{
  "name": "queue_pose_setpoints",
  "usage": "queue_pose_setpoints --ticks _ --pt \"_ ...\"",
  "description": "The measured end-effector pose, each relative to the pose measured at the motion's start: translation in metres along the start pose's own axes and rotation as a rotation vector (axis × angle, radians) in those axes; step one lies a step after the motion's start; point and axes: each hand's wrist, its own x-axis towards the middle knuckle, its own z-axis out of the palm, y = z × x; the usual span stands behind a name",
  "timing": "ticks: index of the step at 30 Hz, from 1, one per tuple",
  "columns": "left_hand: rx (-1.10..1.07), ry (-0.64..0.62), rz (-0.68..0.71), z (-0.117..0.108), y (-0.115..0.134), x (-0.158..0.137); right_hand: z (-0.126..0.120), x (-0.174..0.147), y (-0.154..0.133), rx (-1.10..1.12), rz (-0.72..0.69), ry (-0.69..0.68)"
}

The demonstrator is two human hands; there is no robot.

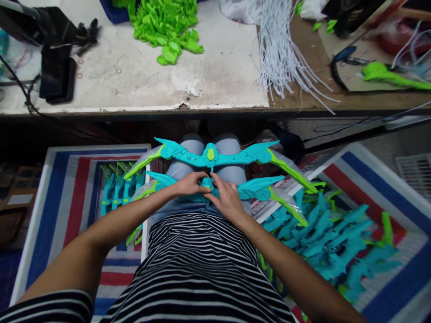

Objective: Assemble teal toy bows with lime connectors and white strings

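Striped shirt [202,269] is fronting near toy bow [261,186], seemingly unfinished; left hand [191,184] and right hand [229,198] are pinching its centre [206,181], fingers [220,183] partly closed; rightward, bows [323,233] are lying heaped.

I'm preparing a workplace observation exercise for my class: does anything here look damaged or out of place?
Yes. The white tabletop is chipped at its front edge, with a ragged patch just beyond, so it looks damaged. Loose green pieces lie heaped outside the blue bin, which could look spilled, though possibly deliberate.
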Motion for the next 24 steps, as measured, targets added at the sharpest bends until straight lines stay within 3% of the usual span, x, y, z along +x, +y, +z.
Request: queue_pose_setpoints --ticks 3,6,8,10,13,16,19,24 --pt "0.061 0.025 -0.007 0.001 0.005 -0.004 -0.002 -0.001 -0.009 -0.100 -0.075 -0.017" --pt "0.103 0.056 -0.032 0.001 0.010 -0.009 -0.029 0.005 -0.007 -0.099 -0.184 0.082" --pt "0.128 0.075 -0.060 -0.001 0.010 -0.012 -0.069 0.016 0.011 -0.132 -0.168 0.298" --pt "0.151 0.087 -0.087 -0.004 0.009 -0.015 -0.122 0.034 0.042 -0.236 -0.043 0.550" --pt "0.190 0.098 -0.125 -0.006 0.008 -0.019 -0.198 0.068 0.102 -0.348 0.145 0.701" --pt "0.258 0.118 -0.150 -0.004 0.010 -0.020 -0.242 0.105 0.146 -0.589 0.262 0.451" --pt "0.285 0.121 -0.160 0.000 0.014 -0.019 -0.251 0.134 0.160 -0.732 0.273 0.178" --pt "0.351 0.159 -0.181 0.002 0.019 -0.019 -0.257 0.164 0.155 -0.731 0.306 0.089"
